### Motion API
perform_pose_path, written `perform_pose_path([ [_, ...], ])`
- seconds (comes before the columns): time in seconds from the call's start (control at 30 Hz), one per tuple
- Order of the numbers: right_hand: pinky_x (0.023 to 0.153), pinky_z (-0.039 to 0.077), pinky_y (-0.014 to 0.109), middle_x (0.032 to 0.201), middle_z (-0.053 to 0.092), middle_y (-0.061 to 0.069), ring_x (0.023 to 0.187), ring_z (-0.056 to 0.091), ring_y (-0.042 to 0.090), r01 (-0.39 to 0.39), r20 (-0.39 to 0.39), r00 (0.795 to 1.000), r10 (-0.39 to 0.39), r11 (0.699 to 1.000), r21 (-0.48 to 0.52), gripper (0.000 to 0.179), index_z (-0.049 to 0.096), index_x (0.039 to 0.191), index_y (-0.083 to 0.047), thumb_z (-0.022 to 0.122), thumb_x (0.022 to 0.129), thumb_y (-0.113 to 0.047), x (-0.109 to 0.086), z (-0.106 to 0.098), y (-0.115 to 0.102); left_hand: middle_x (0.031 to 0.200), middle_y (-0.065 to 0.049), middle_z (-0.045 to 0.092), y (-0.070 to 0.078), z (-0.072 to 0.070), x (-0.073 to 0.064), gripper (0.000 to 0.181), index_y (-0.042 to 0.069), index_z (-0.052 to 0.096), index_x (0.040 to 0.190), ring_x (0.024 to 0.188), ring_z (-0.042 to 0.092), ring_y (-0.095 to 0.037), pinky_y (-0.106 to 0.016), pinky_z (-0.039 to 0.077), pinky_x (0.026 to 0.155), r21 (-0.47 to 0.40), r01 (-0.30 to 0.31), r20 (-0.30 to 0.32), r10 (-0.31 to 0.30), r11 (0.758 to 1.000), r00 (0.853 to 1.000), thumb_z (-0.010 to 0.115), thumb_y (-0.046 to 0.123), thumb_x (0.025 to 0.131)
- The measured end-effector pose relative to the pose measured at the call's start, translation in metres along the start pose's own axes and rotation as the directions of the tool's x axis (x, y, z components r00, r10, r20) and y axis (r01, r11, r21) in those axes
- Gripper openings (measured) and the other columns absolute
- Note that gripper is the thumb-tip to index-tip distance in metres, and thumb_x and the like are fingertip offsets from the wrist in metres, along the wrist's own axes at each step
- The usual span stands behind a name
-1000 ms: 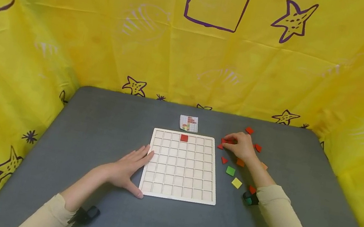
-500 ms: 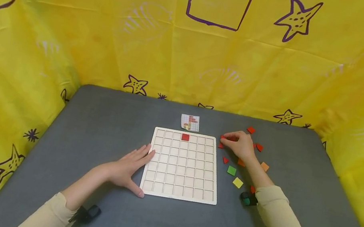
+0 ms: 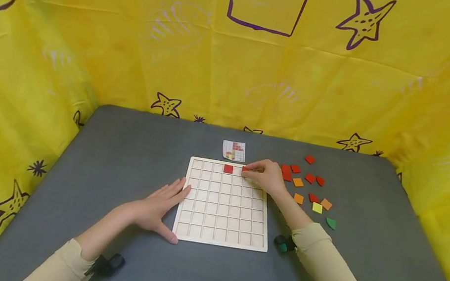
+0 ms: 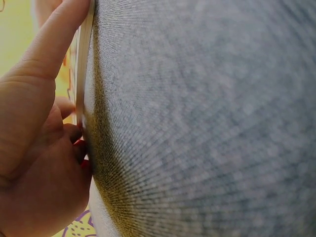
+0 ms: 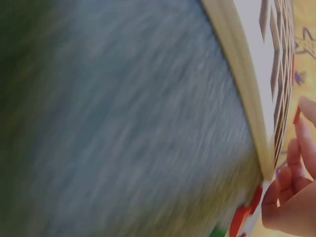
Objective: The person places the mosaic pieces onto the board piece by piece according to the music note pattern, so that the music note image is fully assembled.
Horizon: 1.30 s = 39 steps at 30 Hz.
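A pale wooden grid board (image 3: 225,209) lies on the grey table, with a red square tile (image 3: 228,168) in its top row. Between thumb and fingertips my right hand (image 3: 267,176) pinches a small red tile (image 3: 245,168) over that same row, right of the placed square. The held tile shows edge-on in the right wrist view (image 5: 297,115); its full shape is hidden by the fingers. My left hand (image 3: 155,207) rests against the board's left side, fingers straight and spread, thumb at the lower left corner.
A small printed card (image 3: 234,151) with a coloured grid picture lies behind the board. Loose red, orange, yellow and green tiles are scattered to the right, among them a yellow tile (image 3: 317,207) and a green tile (image 3: 330,223). A yellow patterned curtain (image 3: 236,77) surrounds the table.
My right hand has moved left from the loose tiles to above the board's top row, carrying a red tile. My left hand has stayed at the board's edge.
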State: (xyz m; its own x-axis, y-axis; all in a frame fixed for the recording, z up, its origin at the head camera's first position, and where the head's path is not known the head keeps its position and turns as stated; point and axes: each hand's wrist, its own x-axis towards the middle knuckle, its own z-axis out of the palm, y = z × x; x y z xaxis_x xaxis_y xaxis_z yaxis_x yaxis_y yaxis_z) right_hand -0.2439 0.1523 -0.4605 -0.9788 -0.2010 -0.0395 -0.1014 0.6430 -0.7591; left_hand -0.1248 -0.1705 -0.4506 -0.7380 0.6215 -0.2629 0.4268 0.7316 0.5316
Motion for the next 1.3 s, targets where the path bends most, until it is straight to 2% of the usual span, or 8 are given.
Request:
perform_pose_path([
  [0.1, 0.084, 0.045, 0.043, 0.097, 0.072, 0.002, 0.095, 0.059, 0.023, 0.018, -0.006, 1.000, -0.019, 0.996, -0.091, 0.022, 0.079, 0.094, -0.015, 0.080, 0.082, -0.032, 0.002, 0.009, -0.007, 0.161, -0.020, -0.005, -0.001, 0.000, -0.002, 0.128, 0.004, 0.007, 0.156, 0.148, -0.005, -0.035, -0.054, 0.008, 0.116, 0.000, 0.000, -0.003, 0.000, 1.000, 1.000, 0.081, 0.060, 0.067],
  [0.23, 0.089, 0.039, 0.049, 0.098, 0.071, 0.000, 0.101, 0.055, 0.025, 0.004, -0.027, 1.000, -0.008, 0.989, -0.147, 0.021, 0.079, 0.093, -0.017, 0.080, 0.081, -0.035, 0.003, 0.015, -0.014, 0.161, -0.020, -0.005, -0.001, 0.000, -0.003, 0.128, 0.004, 0.008, 0.156, 0.148, -0.005, -0.035, -0.055, 0.008, 0.116, 0.000, -0.001, -0.006, 0.001, 1.000, 1.000, 0.081, 0.060, 0.068],
  [0.43, 0.095, 0.030, 0.057, 0.103, 0.069, 0.001, 0.111, 0.048, 0.029, -0.002, -0.014, 1.000, 0.000, 0.992, -0.129, 0.019, 0.079, 0.092, -0.019, 0.078, 0.083, -0.036, 0.000, 0.016, -0.016, 0.161, -0.019, -0.006, -0.001, 0.000, -0.003, 0.128, 0.004, 0.007, 0.156, 0.148, -0.006, -0.034, -0.054, 0.008, 0.116, -0.006, 0.004, -0.001, -0.004, 1.000, 1.000, 0.081, 0.060, 0.068],
  [0.6, 0.091, 0.029, 0.056, 0.107, 0.067, 0.002, 0.109, 0.046, 0.028, 0.027, -0.001, 1.000, -0.028, 0.990, -0.136, 0.017, 0.079, 0.097, -0.020, 0.072, 0.089, -0.033, -0.001, 0.016, -0.016, 0.161, -0.019, -0.006, -0.002, 0.001, -0.002, 0.128, 0.004, 0.006, 0.156, 0.148, -0.006, -0.034, -0.054, 0.008, 0.116, -0.004, -0.005, 0.001, 0.005, 1.000, 1.000, 0.080, 0.061, 0.068],
  [0.77, 0.085, 0.031, 0.053, 0.111, 0.065, 0.005, 0.106, 0.045, 0.029, 0.134, 0.000, 0.991, -0.136, 0.976, -0.173, 0.019, 0.077, 0.107, -0.018, 0.068, 0.092, -0.027, -0.005, 0.018, -0.020, 0.161, -0.019, -0.006, -0.003, 0.001, -0.001, 0.128, 0.005, 0.006, 0.157, 0.148, -0.006, -0.033, -0.054, 0.008, 0.116, -0.002, -0.011, 0.001, 0.011, 1.000, 1.000, 0.079, 0.062, 0.068],
  [0.93, 0.079, 0.031, 0.048, 0.115, 0.060, 0.008, 0.105, 0.042, 0.030, 0.276, 0.085, 0.961, -0.264, 0.938, -0.212, 0.025, 0.074, 0.116, -0.018, 0.064, 0.095, -0.024, -0.010, 0.021, -0.023, 0.161, -0.019, -0.007, -0.004, 0.001, 0.000, 0.129, 0.005, 0.006, 0.157, 0.148, -0.007, -0.033, -0.054, 0.008, 0.116, 0.000, -0.011, 0.001, 0.011, 1.000, 1.000, 0.079, 0.063, 0.068],
  [1.1, 0.076, 0.031, 0.044, 0.113, 0.059, 0.007, 0.104, 0.042, 0.029, 0.320, 0.122, 0.947, -0.298, 0.911, -0.259, 0.026, 0.073, 0.119, -0.018, 0.066, 0.094, -0.022, -0.012, 0.021, -0.023, 0.161, -0.019, -0.006, -0.004, 0.001, 0.000, 0.128, 0.005, 0.006, 0.157, 0.148, -0.006, -0.034, -0.054, 0.008, 0.116, 0.002, -0.015, -0.005, 0.015, 1.000, 1.000, 0.079, 0.063, 0.068],
  [1.3, 0.078, 0.032, 0.045, 0.116, 0.058, 0.011, 0.104, 0.041, 0.030, 0.322, 0.117, 0.946, -0.302, 0.914, -0.245, 0.030, 0.070, 0.123, -0.015, 0.065, 0.094, -0.022, -0.011, 0.021, -0.023, 0.161, -0.019, -0.007, -0.005, 0.002, 0.000, 0.129, 0.006, 0.006, 0.157, 0.148, -0.006, -0.033, -0.054, 0.008, 0.116, 0.004, -0.013, -0.006, 0.013, 1.000, 1.000, 0.079, 0.064, 0.068],
])
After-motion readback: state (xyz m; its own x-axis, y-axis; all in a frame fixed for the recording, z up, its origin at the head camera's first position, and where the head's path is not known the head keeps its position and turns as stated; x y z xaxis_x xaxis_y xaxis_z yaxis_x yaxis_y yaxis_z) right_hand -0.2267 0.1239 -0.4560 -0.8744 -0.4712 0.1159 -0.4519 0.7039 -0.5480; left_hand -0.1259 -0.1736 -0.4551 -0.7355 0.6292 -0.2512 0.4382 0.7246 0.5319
